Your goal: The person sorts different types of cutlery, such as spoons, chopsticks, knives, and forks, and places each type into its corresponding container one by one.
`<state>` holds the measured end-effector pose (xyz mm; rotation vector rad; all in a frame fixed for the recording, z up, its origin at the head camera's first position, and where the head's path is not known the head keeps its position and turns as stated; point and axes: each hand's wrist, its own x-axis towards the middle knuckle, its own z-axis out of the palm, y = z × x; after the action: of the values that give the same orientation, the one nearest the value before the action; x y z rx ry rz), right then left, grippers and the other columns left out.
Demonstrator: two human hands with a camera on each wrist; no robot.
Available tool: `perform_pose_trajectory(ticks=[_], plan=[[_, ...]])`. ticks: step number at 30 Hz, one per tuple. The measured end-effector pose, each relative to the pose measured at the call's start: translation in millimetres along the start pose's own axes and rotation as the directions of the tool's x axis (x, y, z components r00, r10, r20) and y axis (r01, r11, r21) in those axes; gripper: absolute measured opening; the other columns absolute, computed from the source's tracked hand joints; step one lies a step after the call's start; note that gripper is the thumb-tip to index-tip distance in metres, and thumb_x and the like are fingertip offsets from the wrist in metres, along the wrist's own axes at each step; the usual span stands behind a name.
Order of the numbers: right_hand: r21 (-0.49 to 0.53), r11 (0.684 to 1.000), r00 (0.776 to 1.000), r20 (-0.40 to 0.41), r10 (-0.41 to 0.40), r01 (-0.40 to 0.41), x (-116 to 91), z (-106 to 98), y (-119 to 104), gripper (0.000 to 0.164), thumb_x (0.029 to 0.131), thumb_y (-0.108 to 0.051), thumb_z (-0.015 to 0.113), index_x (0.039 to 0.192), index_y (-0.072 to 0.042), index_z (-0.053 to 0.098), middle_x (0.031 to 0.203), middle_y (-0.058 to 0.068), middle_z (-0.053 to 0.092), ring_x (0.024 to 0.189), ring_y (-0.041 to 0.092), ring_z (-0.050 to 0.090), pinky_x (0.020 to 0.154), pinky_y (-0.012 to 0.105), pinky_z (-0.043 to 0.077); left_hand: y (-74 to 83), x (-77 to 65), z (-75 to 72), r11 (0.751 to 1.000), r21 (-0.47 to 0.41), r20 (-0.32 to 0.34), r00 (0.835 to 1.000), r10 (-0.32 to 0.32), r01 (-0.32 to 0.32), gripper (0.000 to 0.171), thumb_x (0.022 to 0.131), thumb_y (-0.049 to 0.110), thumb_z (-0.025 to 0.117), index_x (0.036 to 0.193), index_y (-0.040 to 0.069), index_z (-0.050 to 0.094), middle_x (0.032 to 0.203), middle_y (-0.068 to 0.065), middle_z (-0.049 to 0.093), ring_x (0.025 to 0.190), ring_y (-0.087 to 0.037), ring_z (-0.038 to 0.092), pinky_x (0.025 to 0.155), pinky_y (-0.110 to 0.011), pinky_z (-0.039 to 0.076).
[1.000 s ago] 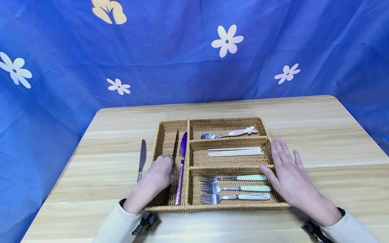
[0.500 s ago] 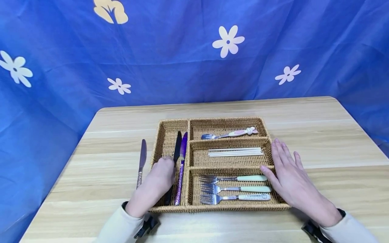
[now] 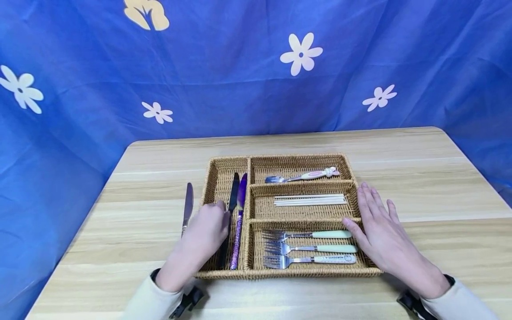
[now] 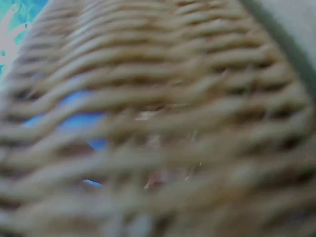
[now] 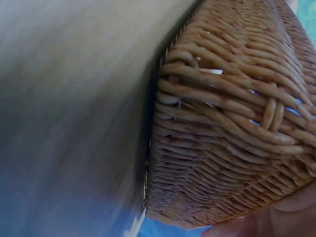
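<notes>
In the head view my left hand [image 3: 207, 226] is bent down into the long left compartment of a woven cutlery tray [image 3: 316, 274]. It is right beside a black table knife [image 3: 234, 193], whose handle it partly covers. The fingertips are hidden, so their hold on the knife cannot be told. A purple table knife [image 3: 238, 226] lies parallel, close on the right. My right hand [image 3: 382, 235] rests flat against the tray's right side with its fingers spread. Woven wall fills most of the left wrist view; the right wrist view shows a tray corner [image 5: 232, 113].
Outside the tray on the left lies another table knife [image 3: 188, 206], its handle partly behind my left hand. Right-hand compartments hold a rabbit-handled fork-like piece [image 3: 308, 175], white chopsticks [image 3: 310, 201] and three forks [image 3: 310, 248]. A blue curtain [image 3: 224, 80] hangs behind the wooden table [image 3: 452, 191].
The black knife has gone from standing on edge to lying flat beside the purple one. My left hand has shifted slightly left. My right hand has stayed still.
</notes>
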<state>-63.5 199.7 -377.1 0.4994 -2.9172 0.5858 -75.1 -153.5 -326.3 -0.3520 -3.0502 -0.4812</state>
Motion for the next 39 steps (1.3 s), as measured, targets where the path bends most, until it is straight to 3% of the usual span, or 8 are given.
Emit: perform_pose_trajectory(ticks=[3, 6, 14, 18, 22, 25, 31, 39], plan=[[-0.003, 1.0, 1.0, 0.0, 0.0, 0.0, 0, 0, 0, 0.074, 0.103, -0.039, 0.04, 0.152, 0.006, 0.005, 0.159, 0.021, 0.001, 0.145, 0.041, 0.005, 0.112, 0.066, 0.0, -5.7, -2.8, -8.6, 0.998, -0.056, -0.126, 0.992, 0.009, -0.016, 0.006, 0.089, -0.004, 0.056, 0.086, -0.005, 0.061, 0.065, -0.007, 0.056, 0.051, -0.014, 0.049, 0.045, -0.02, 0.046], [-0.002, 1.0, 1.0, 0.001, 0.0, 0.0, 0, 0, 0, 0.074, 0.103, -0.039, 0.04, 0.152, 0.006, 0.006, 0.159, 0.02, 0.001, 0.145, 0.041, 0.005, 0.112, 0.066, 0.0, -12.1, -7.0, -16.6, 0.997, -0.077, -0.193, 0.981, 0.004, -0.019, 0.009, 0.089, -0.004, 0.055, 0.09, -0.007, 0.063, 0.065, -0.006, 0.057, 0.05, -0.012, 0.048, 0.044, -0.02, 0.044], [0.0, 1.0, 1.0, -0.004, 0.0, 0.0, -1, 0, 0, 0.074, 0.103, -0.039, 0.04, 0.151, 0.006, 0.007, 0.159, 0.021, 0.001, 0.145, 0.042, 0.006, 0.112, 0.066, 0.0, -27.2, -15.4, -25.0, 0.999, -0.045, -0.203, 0.979, -0.028, 0.019, 0.012, 0.09, -0.002, 0.052, 0.087, -0.006, 0.062, 0.061, -0.004, 0.053, 0.05, -0.014, 0.046, 0.043, -0.025, 0.042], [-0.001, 1.0, 1.0, -0.002, -0.001, 0.001, -1, 0, 0, 0.074, 0.103, -0.039, 0.04, 0.151, 0.007, 0.007, 0.159, 0.022, 0.002, 0.145, 0.042, 0.006, 0.112, 0.066, 0.0, -39.2, -20.7, -25.6, 0.996, -0.039, -0.154, 0.985, -0.082, 0.077, 0.011, 0.09, -0.002, 0.05, 0.086, -0.006, 0.06, 0.061, -0.007, 0.055, 0.051, -0.018, 0.05, 0.044, -0.03, 0.044], [-0.004, 1.0, 1.0, -0.008, -0.003, 0.003, -1, 1, 0, 0.074, 0.103, -0.039, 0.04, 0.151, 0.007, 0.007, 0.159, 0.022, 0.003, 0.145, 0.042, 0.006, 0.112, 0.067, 0.001, -52.6, -25.7, -23.1, 0.989, -0.042, -0.056, 0.988, -0.147, 0.145, 0.01, 0.088, -0.002, 0.054, 0.091, -0.01, 0.06, 0.065, -0.011, 0.059, 0.053, -0.021, 0.054, 0.045, -0.032, 0.047], [-0.005, 1.0, 1.0, -0.012, -0.004, 0.004, -1, 1, 0, 0.074, 0.103, -0.039, 0.041, 0.151, 0.007, 0.008, 0.159, 0.022, 0.003, 0.145, 0.043, 0.007, 0.112, 0.067, 0.001, -62.1, -28.1, -20.7, 0.982, -0.023, -0.011, 0.983, -0.185, 0.185, 0.009, 0.089, 0.001, 0.056, 0.088, -0.008, 0.058, 0.065, -0.011, 0.058, 0.055, -0.021, 0.054, 0.047, -0.034, 0.048], [-0.002, 1.0, 1.0, -0.007, -0.003, 0.003, -1, 1, 0, 0.074, 0.103, -0.039, 0.04, 0.152, 0.006, 0.007, 0.159, 0.021, 0.002, 0.145, 0.041, 0.005, 0.112, 0.066, 0.0, -73.3, -30.5, -19.3, 0.971, 0.026, 0.015, 0.971, -0.237, 0.237, 0.018, 0.094, 0.009, 0.05, 0.083, -0.004, 0.055, 0.063, -0.011, 0.053, 0.056, -0.025, 0.054, 0.05, -0.042, 0.05], [-0.003, 1.0, 1.0, -0.006, -0.001, 0.001, -1, 0, 0, 0.074, 0.103, -0.039, 0.04, 0.152, 0.006, 0.006, 0.159, 0.022, 0.003, 0.145, 0.041, 0.004, 0.113, 0.065, -0.001, -76.7, -31.5, -18.1, 0.954, 0.058, 0.136, 0.945, -0.299, 0.293, 0.027, 0.096, 0.016, 0.051, 0.083, -0.007, 0.054, 0.062, -0.011, 0.05, 0.054, -0.023, 0.05, 0.048, -0.036, 0.046]])
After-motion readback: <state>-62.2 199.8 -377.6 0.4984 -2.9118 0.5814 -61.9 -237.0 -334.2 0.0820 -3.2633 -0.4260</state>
